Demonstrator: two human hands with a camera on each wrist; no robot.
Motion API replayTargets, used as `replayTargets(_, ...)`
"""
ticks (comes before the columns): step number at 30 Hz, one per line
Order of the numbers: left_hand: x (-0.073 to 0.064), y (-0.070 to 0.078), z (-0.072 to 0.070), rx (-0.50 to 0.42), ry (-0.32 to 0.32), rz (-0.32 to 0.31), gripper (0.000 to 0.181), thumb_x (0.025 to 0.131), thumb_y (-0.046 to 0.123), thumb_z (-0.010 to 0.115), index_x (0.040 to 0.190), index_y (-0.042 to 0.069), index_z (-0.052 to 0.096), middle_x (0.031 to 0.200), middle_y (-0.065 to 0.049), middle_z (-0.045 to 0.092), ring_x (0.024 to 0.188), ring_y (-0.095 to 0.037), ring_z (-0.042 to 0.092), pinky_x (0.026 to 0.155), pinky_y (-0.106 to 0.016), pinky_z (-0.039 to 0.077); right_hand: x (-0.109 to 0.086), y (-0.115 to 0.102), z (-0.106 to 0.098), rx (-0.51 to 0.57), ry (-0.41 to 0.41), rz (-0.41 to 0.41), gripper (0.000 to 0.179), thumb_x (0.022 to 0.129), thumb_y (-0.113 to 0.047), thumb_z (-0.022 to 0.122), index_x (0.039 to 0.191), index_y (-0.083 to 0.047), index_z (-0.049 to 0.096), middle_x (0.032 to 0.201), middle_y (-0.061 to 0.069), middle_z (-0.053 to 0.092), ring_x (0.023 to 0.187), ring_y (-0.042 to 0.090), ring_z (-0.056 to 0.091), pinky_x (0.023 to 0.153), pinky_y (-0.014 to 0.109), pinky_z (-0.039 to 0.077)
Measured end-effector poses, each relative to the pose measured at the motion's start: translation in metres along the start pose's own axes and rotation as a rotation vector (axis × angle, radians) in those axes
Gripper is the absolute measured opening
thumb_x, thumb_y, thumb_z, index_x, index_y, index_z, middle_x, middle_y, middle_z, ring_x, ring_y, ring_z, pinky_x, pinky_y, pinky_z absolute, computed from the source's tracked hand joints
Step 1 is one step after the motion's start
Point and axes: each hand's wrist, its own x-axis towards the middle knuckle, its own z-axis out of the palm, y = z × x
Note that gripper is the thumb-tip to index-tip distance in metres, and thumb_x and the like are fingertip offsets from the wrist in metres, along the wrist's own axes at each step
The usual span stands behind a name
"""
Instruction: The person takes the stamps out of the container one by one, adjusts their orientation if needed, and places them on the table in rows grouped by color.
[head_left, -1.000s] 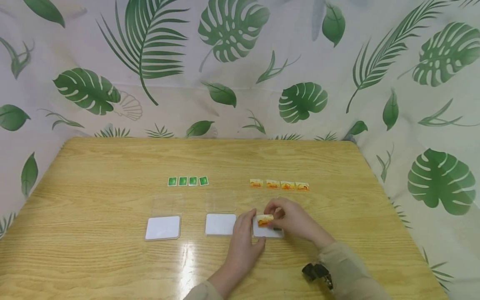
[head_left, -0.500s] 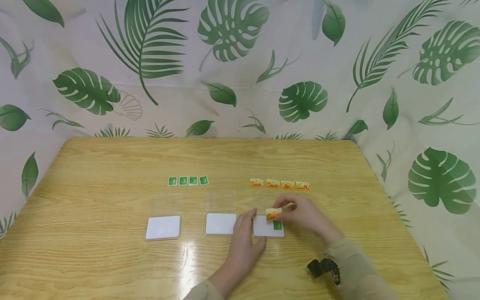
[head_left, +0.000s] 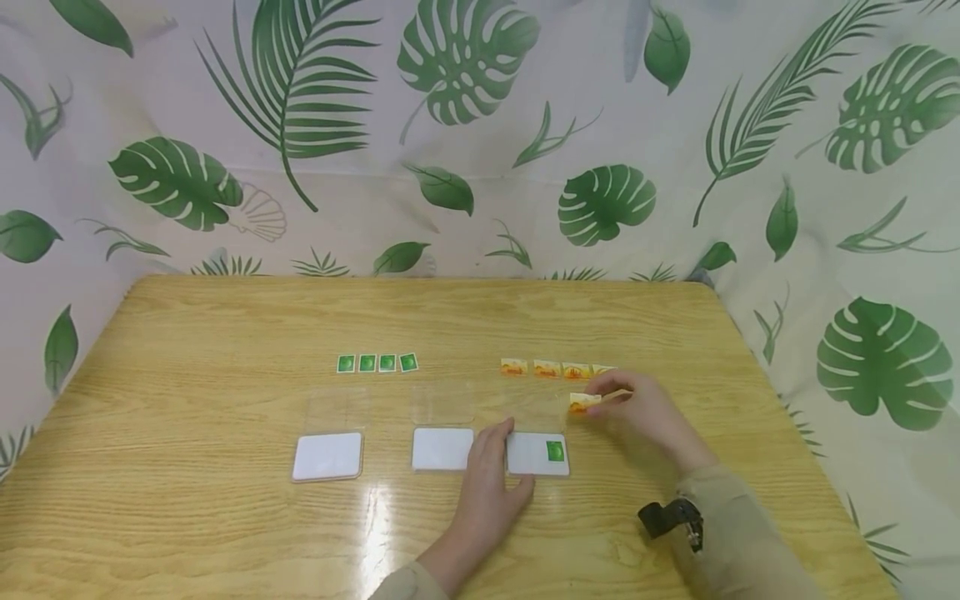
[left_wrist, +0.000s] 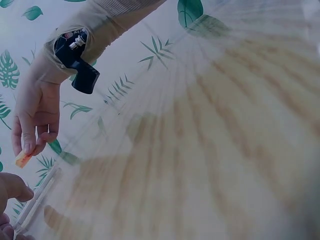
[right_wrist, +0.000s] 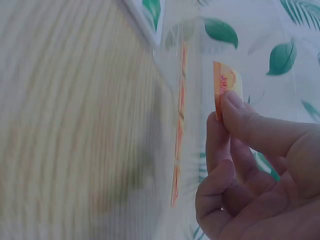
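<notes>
My right hand [head_left: 637, 408] pinches a small orange-and-yellow picture card [head_left: 582, 402] between thumb and fingers, over the table right of the cases. In the right wrist view this card [right_wrist: 229, 82] stands up from the fingertips, its lower part hidden by the thumb. My left hand [head_left: 489, 479] holds the left end of the rightmost flat case [head_left: 527, 454], fingers at its back edge and thumb at its front. That case has a white inside, and a small green card [head_left: 555, 451] lies at its right end. Its clear lid is folded back behind it.
Two more white-lined cases, a left one [head_left: 327, 456] and a middle one [head_left: 442, 448], lie with clear lids open. Several green cards [head_left: 367, 362] form a row at the back left. Orange cards [head_left: 547, 368] line up at the back right, one partly behind my right hand.
My right hand has carried the orange card from over the rightmost case to the right and back, uncovering the green card there. The left hand has stayed in place.
</notes>
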Motion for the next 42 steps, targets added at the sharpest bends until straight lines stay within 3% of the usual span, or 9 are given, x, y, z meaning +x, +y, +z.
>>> replayTargets(8, 0.000, -0.001, 0.000, -0.005, 0.001, 0.006, 0.072, 0.080, 0.002, 0.073, 0.141, -0.001, 0.035, 0.139, -0.012, 0.041, 0.129, -0.027, 0.037, 0.109, -0.036, 0.035, 0.008, 0.014, -0.021, -0.048, 0.038, 0.064, 0.028, 0.085, -0.017, 0.073, 0.110, -0.005, 0.067, 0.115, 0.016, 0.060, 0.097, 0.028, 0.060, 0.082, 0.038, 0.051)
replayTargets(19, -0.001, -0.001, 0.001, 0.013, 0.004, 0.009, 0.071, 0.080, 0.003, 0.073, 0.141, -0.001, 0.036, 0.138, -0.012, 0.042, 0.129, -0.027, 0.037, 0.109, -0.036, 0.035, 0.015, 0.038, -0.044, -0.038, 0.109, 0.061, 0.041, 0.086, -0.019, 0.073, 0.120, 0.001, 0.063, 0.117, 0.021, 0.060, 0.101, 0.029, 0.058, 0.076, 0.028, 0.051)
replayTargets(26, -0.001, 0.000, -0.001, 0.007, 0.003, 0.012, 0.070, 0.080, 0.002, 0.072, 0.141, -0.001, 0.036, 0.137, -0.012, 0.042, 0.128, -0.027, 0.038, 0.109, -0.036, 0.035, 0.019, 0.046, -0.050, -0.041, 0.117, 0.096, 0.040, 0.089, -0.017, 0.069, 0.122, 0.004, 0.061, 0.120, 0.023, 0.060, 0.105, 0.033, 0.056, 0.085, 0.036, 0.048)
replayTargets(33, 0.000, 0.000, -0.001, -0.006, -0.014, -0.015, 0.070, 0.081, 0.003, 0.071, 0.142, 0.001, 0.035, 0.138, -0.011, 0.042, 0.130, -0.026, 0.036, 0.109, -0.037, 0.034, 0.027, 0.055, -0.050, -0.108, 0.169, 0.142, 0.036, 0.090, -0.016, 0.068, 0.119, 0.005, 0.063, 0.113, 0.022, 0.061, 0.103, 0.030, 0.054, 0.078, 0.026, 0.045)
replayTargets(42, 0.000, 0.001, -0.002, -0.006, -0.010, -0.014, 0.067, 0.083, 0.003, 0.070, 0.141, 0.000, 0.036, 0.138, -0.012, 0.042, 0.130, -0.027, 0.037, 0.110, -0.038, 0.033, 0.029, 0.055, -0.047, -0.207, 0.222, 0.122, 0.031, 0.087, -0.013, 0.070, 0.112, 0.005, 0.065, 0.107, 0.024, 0.063, 0.099, 0.037, 0.056, 0.086, 0.048, 0.046)
